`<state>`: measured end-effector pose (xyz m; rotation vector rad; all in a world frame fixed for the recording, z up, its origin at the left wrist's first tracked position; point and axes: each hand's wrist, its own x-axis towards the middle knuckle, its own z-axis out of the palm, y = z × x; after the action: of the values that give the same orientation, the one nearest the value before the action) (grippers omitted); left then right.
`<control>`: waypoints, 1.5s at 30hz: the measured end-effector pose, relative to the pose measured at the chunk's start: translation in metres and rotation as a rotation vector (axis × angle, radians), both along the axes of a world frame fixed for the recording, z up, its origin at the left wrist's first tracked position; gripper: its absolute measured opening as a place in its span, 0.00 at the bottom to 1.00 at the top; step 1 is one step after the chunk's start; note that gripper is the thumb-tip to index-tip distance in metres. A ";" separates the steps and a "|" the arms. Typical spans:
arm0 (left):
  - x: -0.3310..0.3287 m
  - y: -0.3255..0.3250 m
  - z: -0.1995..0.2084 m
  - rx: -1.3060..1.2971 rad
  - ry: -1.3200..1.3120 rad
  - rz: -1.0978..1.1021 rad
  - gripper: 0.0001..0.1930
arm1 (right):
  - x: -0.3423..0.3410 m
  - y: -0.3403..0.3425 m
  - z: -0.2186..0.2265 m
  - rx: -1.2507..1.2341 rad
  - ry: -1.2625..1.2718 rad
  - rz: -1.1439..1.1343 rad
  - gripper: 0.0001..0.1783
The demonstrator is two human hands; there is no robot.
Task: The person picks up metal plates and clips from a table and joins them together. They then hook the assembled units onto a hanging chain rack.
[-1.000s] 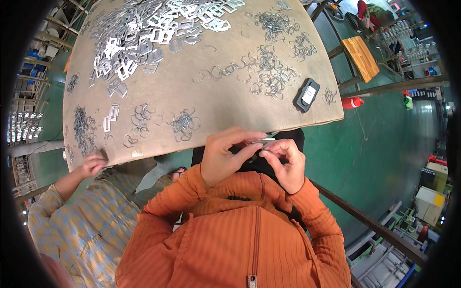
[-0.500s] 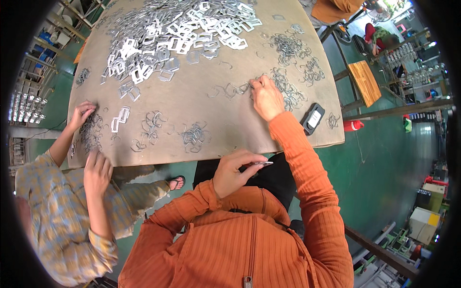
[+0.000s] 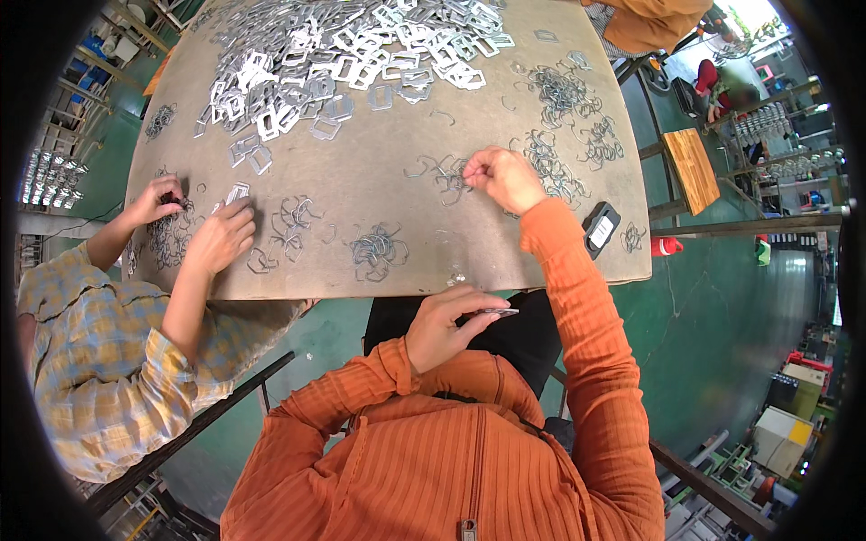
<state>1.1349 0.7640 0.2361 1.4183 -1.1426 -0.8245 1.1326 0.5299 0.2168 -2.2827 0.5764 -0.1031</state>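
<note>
Just off the table's near edge, my left hand (image 3: 442, 326) pinches a thin flat metal piece (image 3: 498, 312) between thumb and fingers; it shows edge-on. Over the table, my right hand (image 3: 507, 180) has its fingertips pressed together at a small cluster of bent wire pieces (image 3: 448, 178); whatever is between them is too small to make out. Larger heaps of wire pieces (image 3: 552, 167) lie just right of that hand. Another wire pile (image 3: 377, 251) sits near the table edge, ahead of my left hand.
A big heap of flat metal frames (image 3: 334, 63) covers the far part of the table (image 3: 352, 171). A black device (image 3: 601, 225) lies at the right. At the left, a co-worker's hands (image 3: 221, 236) handle a metal frame and wire pieces. A wooden stool (image 3: 691, 169) stands beyond the right edge.
My right hand has shifted slightly, its fingertips still at the wire cluster. My left hand keeps its hold. The co-worker's nearer hand has moved onto the table and reached a metal frame.
</note>
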 end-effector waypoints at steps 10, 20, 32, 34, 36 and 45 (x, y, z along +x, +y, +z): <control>-0.001 0.002 0.001 0.000 0.019 0.006 0.10 | -0.002 0.025 -0.004 -0.349 -0.003 0.208 0.05; -0.005 0.001 0.000 0.077 0.108 0.063 0.08 | -0.069 0.026 0.008 0.638 -0.252 -0.163 0.04; -0.012 -0.003 -0.005 0.018 0.162 0.103 0.06 | -0.152 0.133 0.078 0.958 -0.437 -0.533 0.09; -0.012 -0.004 -0.004 0.021 0.162 0.099 0.06 | -0.153 0.135 0.073 0.932 -0.447 -0.578 0.09; -0.013 -0.004 -0.002 0.026 0.164 0.095 0.06 | -0.152 0.136 0.069 0.914 -0.496 -0.598 0.09; -0.001 0.000 0.004 -0.144 -0.065 -0.068 0.10 | -0.149 0.163 0.056 0.390 -0.657 -0.573 0.13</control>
<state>1.1335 0.7638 0.2403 1.3011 -1.2805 -0.7326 0.9836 0.6926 0.2731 -1.5224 0.7850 -0.8978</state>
